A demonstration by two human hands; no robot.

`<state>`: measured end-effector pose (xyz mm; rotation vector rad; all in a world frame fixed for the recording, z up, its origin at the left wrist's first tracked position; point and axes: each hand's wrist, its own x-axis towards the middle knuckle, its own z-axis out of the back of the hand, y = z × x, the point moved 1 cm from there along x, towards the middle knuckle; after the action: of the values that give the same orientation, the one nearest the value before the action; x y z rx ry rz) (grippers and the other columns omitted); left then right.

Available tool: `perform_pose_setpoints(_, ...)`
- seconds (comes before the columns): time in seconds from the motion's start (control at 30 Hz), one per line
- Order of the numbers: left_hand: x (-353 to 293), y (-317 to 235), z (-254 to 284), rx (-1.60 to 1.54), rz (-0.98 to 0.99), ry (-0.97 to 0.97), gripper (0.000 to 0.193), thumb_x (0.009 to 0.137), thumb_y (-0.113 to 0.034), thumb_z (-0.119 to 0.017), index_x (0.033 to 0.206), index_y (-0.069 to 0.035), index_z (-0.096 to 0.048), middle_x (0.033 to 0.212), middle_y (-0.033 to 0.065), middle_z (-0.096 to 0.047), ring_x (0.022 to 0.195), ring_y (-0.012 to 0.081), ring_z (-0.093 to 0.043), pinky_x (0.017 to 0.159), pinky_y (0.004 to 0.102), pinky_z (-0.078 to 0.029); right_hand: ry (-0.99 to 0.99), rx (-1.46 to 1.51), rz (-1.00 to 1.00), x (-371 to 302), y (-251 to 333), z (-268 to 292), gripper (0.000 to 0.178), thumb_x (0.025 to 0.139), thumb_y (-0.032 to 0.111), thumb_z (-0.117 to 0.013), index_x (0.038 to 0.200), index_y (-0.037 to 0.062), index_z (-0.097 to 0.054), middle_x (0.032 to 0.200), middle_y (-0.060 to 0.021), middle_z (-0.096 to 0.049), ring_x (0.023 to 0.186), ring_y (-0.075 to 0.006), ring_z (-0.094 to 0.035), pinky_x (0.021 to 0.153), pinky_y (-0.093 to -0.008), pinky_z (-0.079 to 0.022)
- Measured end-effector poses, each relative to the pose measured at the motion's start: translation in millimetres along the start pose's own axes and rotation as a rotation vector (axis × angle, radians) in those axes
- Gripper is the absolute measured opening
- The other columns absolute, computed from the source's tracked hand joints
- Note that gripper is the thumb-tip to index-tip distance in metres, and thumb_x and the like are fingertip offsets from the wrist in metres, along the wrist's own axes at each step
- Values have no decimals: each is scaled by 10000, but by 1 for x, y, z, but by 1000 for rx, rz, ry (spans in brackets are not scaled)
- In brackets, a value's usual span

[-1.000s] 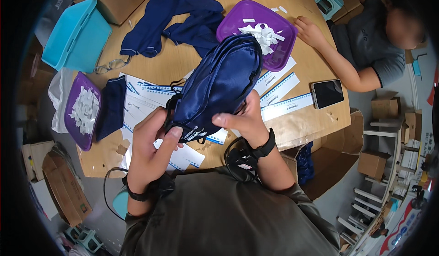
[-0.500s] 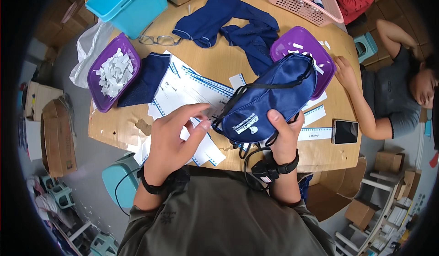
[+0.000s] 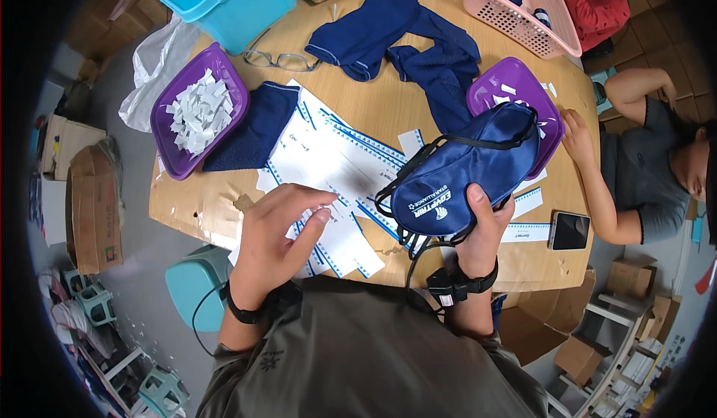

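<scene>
Nearest, the left hand [image 3: 272, 242] lies spread and open on a pile of white paper slips [image 3: 328, 171] with blue borders at the near edge of the worktop [image 3: 373, 104], fingertips touching the top slip and gripping nothing. Just to its right, the right hand [image 3: 478, 231] is closed around the near end of a dark blue pouch [image 3: 463, 171], thumb on top, holding it up above the worktop with black cords [image 3: 407, 194] bunched at its left end. A phone [image 3: 570, 230] lies face up near the right edge. Farther left, a folded blue cloth [image 3: 254, 127] rests beside a purple tray [image 3: 196, 112] filled with white paper scraps. Behind the pouch sits a second purple tray [image 3: 508, 89], with another person's hand [image 3: 579, 135] touching its right side. Farther off lie a pair of glasses [image 3: 280, 59], a spread blue garment [image 3: 403, 41], a turquoise bin [image 3: 231, 0] and a pink basket [image 3: 526, 7].
</scene>
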<state>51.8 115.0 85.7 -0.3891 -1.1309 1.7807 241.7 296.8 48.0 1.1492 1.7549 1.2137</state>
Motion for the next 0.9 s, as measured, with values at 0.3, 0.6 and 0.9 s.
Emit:
perform_pose_setpoints(0.3,-14,39,31,33,9,-72,210,834,-33,-659,1039,-69,-683,933,139,-663,873,334,-636,769,397,-505,-69,58,-73,-3,-3,-18,637,758,61,-761,1312,-48,-467,1193,-142,-601,1049,-261,-612,975,-385,-481)
perform_pose_setpoints(0.6,-18,68,5,-32,-165,80,234,853,-119,-656,1074,-52,-613,1049,135,-607,1096,329,-523,931,424,-438,-78,-68,-91,13,-11,16,654,820,141,-741,1380,10,-429,1295,-179,-551,1104,-313,-580,921,-467,-519)
perform_pose_setpoints(0.9,-7,106,-13,-244,-247,16,217,797,-95,-701,1001,-51,-640,1030,110,-614,1129,315,-505,924,430,-419,73,-392,414,94,-20,60,508,843,124,-735,1299,6,-544,1242,-210,-580,1048,-278,-592,913,-357,-521)
